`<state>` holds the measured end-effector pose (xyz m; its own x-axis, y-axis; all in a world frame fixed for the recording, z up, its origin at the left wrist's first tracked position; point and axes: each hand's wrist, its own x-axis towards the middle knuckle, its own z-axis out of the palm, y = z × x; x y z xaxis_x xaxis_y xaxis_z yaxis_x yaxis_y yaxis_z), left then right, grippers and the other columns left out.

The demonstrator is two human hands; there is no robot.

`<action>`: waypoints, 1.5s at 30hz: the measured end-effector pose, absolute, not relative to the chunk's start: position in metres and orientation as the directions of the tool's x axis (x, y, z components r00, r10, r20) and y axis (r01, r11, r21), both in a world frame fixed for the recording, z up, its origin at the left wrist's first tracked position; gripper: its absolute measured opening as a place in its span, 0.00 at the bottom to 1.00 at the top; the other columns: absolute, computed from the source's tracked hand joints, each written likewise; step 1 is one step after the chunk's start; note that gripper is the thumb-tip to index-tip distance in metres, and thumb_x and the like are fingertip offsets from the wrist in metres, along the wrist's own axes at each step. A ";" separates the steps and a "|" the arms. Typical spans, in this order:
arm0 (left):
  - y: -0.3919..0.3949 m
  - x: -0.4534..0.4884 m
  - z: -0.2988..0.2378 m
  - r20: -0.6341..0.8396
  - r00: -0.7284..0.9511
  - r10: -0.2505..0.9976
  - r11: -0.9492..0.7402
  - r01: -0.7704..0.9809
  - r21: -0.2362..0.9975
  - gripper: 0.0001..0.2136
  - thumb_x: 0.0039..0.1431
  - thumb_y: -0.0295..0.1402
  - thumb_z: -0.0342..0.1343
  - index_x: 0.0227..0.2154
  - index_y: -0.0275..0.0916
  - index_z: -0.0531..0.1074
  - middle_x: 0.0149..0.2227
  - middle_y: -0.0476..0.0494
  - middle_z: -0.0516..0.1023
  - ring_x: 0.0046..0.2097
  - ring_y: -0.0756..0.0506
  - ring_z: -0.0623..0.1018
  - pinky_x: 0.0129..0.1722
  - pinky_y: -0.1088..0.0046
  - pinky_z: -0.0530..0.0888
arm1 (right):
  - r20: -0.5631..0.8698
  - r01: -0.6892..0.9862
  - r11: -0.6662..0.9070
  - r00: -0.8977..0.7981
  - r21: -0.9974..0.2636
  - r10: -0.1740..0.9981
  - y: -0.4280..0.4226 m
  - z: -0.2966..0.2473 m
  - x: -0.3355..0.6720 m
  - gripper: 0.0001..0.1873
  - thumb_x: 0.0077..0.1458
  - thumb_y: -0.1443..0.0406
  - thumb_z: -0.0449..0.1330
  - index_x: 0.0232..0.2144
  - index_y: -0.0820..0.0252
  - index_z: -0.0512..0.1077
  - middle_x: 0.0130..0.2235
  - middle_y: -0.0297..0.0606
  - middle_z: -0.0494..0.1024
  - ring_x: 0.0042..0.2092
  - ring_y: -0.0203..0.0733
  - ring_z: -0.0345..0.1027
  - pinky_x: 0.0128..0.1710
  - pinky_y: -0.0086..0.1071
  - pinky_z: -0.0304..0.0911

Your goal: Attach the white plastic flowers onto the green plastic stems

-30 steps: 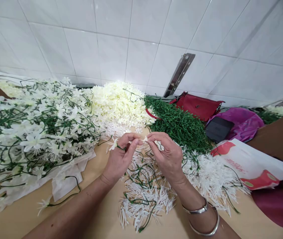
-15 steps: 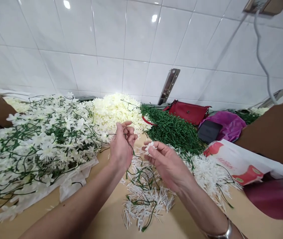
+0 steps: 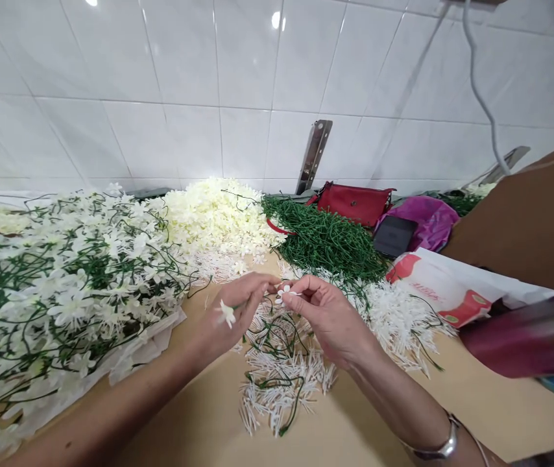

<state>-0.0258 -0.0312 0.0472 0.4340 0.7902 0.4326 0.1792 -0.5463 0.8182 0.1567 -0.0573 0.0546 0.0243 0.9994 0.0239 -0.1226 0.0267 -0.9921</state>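
My left hand (image 3: 231, 311) is closed in a pinch on a thin green stem that carries a small white flower (image 3: 227, 314). My right hand (image 3: 328, 311) pinches a small white flower piece (image 3: 283, 293) at its fingertips. The fingertips of both hands meet above a loose heap of white stamen pieces and green stems (image 3: 281, 376) on the tan table (image 3: 379, 421).
A big pile of finished white flower sprays (image 3: 67, 272) lies left. Cream petals (image 3: 218, 214) and green stems (image 3: 325, 240) lie behind. A red bag (image 3: 355, 202), black phone (image 3: 394, 235), purple bag (image 3: 427, 217), white-red plastic bag (image 3: 447, 285) and another person's maroon sleeve (image 3: 530, 337) are at the right.
My hands were apart half a second ago, the left raised. Now the left has come down and both hands' fingertips meet again. The view has shifted slightly.
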 end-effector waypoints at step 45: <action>-0.035 -0.052 0.000 0.348 0.511 0.786 -0.558 0.344 0.755 0.12 0.72 0.33 0.51 0.42 0.42 0.81 0.32 0.51 0.82 0.29 0.53 0.75 0.33 0.80 0.68 | -0.074 -0.092 -0.092 -0.179 -0.992 0.981 -0.042 0.016 0.160 0.14 0.49 0.54 0.75 0.31 0.56 0.79 0.25 0.29 0.78 0.29 0.33 0.69 0.34 0.28 0.64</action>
